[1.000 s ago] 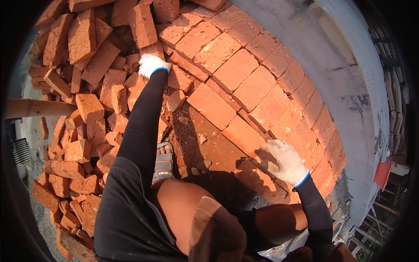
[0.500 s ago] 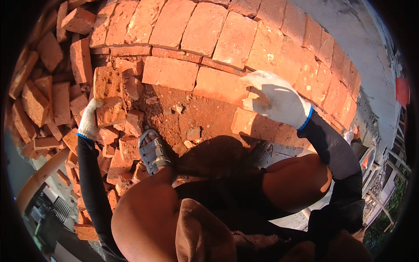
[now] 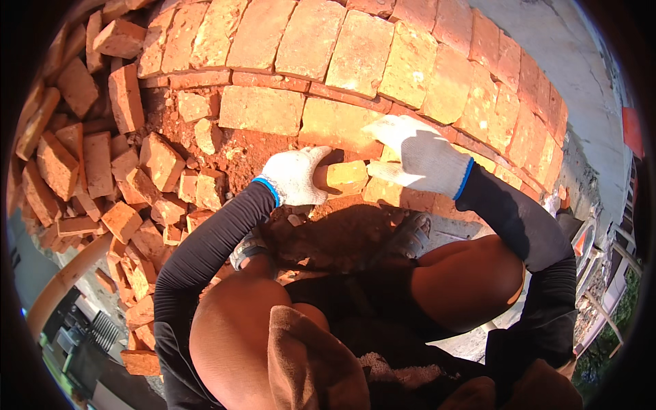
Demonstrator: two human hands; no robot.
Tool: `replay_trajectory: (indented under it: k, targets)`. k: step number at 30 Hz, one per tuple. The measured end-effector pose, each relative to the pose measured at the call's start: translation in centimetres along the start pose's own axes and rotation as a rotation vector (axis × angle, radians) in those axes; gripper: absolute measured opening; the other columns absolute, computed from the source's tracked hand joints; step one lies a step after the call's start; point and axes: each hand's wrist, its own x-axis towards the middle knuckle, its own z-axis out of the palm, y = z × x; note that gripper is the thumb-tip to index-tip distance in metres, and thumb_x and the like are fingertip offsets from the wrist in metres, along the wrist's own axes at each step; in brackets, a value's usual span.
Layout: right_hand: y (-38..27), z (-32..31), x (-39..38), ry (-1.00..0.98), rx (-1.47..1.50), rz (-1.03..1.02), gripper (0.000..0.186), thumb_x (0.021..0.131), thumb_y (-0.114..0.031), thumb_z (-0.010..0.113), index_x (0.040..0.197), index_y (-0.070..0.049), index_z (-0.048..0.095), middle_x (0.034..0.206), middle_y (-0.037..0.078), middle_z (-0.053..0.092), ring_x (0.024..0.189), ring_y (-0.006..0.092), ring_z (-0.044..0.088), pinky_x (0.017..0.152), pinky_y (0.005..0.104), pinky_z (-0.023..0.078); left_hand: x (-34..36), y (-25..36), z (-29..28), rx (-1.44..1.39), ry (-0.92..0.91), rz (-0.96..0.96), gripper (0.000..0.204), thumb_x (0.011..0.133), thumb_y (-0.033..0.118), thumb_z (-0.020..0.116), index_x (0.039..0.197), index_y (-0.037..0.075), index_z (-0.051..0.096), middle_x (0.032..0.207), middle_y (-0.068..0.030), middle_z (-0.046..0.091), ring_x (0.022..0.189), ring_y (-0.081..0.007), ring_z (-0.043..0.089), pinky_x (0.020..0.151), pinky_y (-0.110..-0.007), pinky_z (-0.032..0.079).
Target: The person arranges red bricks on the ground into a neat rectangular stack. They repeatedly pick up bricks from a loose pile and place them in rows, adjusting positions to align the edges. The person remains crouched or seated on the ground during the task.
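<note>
My left hand (image 3: 292, 176), in a white glove with a blue cuff, grips the left end of an orange-red brick (image 3: 344, 178). This brick sits low in front of me, just below a row of laid bricks (image 3: 263, 109). Its right end is close to the thumb of my right hand (image 3: 425, 156), also gloved in white. The fingers and thumb of that hand are spread, with the fingertips over the edge of the laid row. Whether the thumb touches the held brick, I cannot tell.
A heap of loose bricks (image 3: 99, 164) lies to the left. Curved courses of laid bricks (image 3: 359, 55) run across the far side toward a grey concrete surface (image 3: 547, 48) at the right. Reddish rubble (image 3: 242, 154) and my sandalled feet are close by.
My left hand has moved right from the heap, bringing a brick over beside the laid ones. My right hand has shifted slightly left, its fingers still spread.
</note>
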Motion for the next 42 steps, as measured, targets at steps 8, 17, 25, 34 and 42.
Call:
replay_trajectory:
  k: [8,17,25,34,42]
  targets:
    - [-4.6,11.2,4.4,-0.194,-0.416,-0.14,0.114,0.093,-0.049,0.094,0.179,0.002,0.039,0.174,0.029,0.051,0.156,0.0494,0.055,0.129,0.0633,0.044,-8.0,-7.6,1.5,-0.183,0.524,-0.351,0.04,0.104,0.013,0.071,0.144,0.008,0.075,0.137,-0.0205,0.079,0.128,-0.0422,0.076,0.114,-0.051,0.061]
    - [-6.4,19.4,9.3,0.127,-0.539,-0.039,0.101,0.087,-0.037,0.092,0.175,-0.008,0.052,0.143,0.019,0.061,0.127,0.0367,0.062,0.108,0.0545,0.051,-6.5,-9.5,8.4,0.088,0.507,-0.074,0.08,0.085,0.006,0.075,0.164,0.011,0.065,0.164,-0.0201,0.067,0.154,-0.0467,0.058,0.133,-0.061,0.043]
    - [-6.6,16.9,8.3,0.097,-0.451,0.011,0.082,0.095,-0.027,0.079,0.174,-0.015,0.056,0.129,0.016,0.061,0.113,0.0363,0.066,0.096,0.0546,0.053,-7.5,-9.7,8.6,0.283,0.38,0.007,0.062,0.099,0.041,0.081,0.15,0.007,0.074,0.168,-0.0168,0.063,0.161,-0.0431,0.053,0.142,-0.067,0.029]
    - [-4.7,19.9,7.3,0.119,-0.576,-0.048,0.073,0.103,-0.025,0.066,0.173,-0.006,0.054,0.137,0.018,0.062,0.119,0.0349,0.062,0.104,0.0518,0.05,-9.6,-6.8,8.0,-0.153,0.414,-0.282,0.082,0.101,0.059,0.081,0.161,0.005,0.068,0.168,-0.0267,0.062,0.157,-0.0517,0.054,0.133,-0.064,0.041]
    - [-2.4,20.8,5.8,0.138,-0.467,-0.109,0.094,0.099,-0.048,0.08,0.176,-0.005,0.049,0.178,0.026,0.048,0.159,0.049,0.048,0.137,0.0659,0.033,-6.6,-6.5,7.6,-0.025,0.298,-0.076,0.062,0.103,0.037,0.078,0.147,-0.007,0.073,0.154,-0.0274,0.067,0.14,-0.0518,0.062,0.119,-0.06,0.052]
